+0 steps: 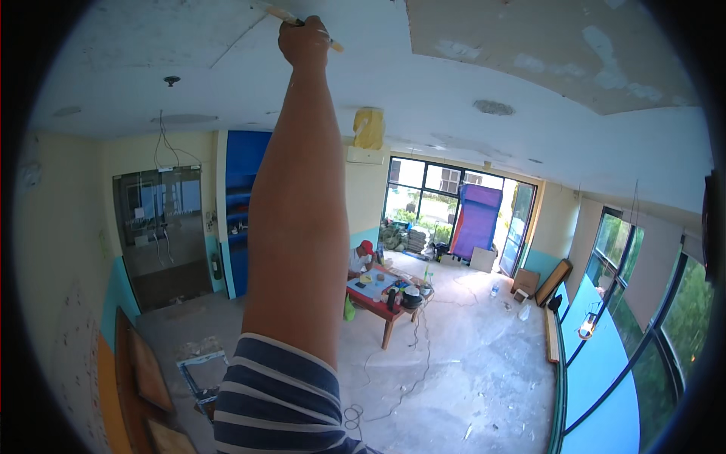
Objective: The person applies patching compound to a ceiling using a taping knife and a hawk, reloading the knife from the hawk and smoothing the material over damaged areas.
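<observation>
The left hand (pixel 305 44) is raised at the top of the view, its fingers closed tightly around a slim, pale-handled tool (pixel 281 14), which slants from upper left to lower right just under the white ceiling (pixel 227 91); whether its upper end touches the surface cannot be told. A thin seam runs across the ceiling beside the hand, and a bare, patched ceiling panel (pixel 522 30) lies to the right. The bare forearm rises from a striped sleeve (pixel 278 390) at the lower edge. The right hand is out of view, so its state cannot be told. Farther off, a person in a red cap (pixel 367 247) sits by a red-edged table (pixel 388 333) bearing assorted items, while cables (pixel 352 415) trail over the dusty floor (pixel 476 356) near it
</observation>
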### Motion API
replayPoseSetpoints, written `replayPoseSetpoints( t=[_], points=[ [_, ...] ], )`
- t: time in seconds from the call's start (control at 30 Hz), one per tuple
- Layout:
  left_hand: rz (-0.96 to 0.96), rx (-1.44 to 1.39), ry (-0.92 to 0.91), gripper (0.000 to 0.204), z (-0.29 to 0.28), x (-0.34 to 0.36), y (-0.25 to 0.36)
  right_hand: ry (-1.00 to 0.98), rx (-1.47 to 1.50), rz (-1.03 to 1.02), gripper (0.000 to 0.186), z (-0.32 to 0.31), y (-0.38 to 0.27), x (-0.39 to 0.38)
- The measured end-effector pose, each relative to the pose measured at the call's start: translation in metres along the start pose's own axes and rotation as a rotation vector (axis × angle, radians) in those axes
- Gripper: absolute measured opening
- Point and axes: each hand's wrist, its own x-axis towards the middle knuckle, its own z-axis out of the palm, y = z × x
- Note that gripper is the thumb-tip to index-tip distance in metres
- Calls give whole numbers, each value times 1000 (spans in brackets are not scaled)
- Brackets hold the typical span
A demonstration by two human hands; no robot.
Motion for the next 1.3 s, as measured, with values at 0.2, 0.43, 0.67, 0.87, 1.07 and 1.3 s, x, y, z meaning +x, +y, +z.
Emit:
replayPoseSetpoints(
  t=[0.2, 0.43, 0.67, 0.87, 1.07, 1.3],
  points=[
    [212, 13, 18, 26, 36, -38, 44, 4, 6, -64, 39, 9, 6, -4],
    [197, -120, 113, 27, 85, -83, 114, 15, 22, -114, 40, 5, -1, 0],
    [-11, -433, -17, 42, 76, -158, 180, 16, 30, -142, 41, 4, -5, 4],
    [246, -250, -40, 28, 65, -165, 111, 19, 37, -162, 42, 3, -7, 4],
    [239, -54, 193, 20, 23, -76, 47, 24, 49, -171, 43, 4, -12, 6],
    [187, -81, 131, 10, 21, -41, 57, 32, 61, -186, 45, 7, -14, 10]
  ],
)
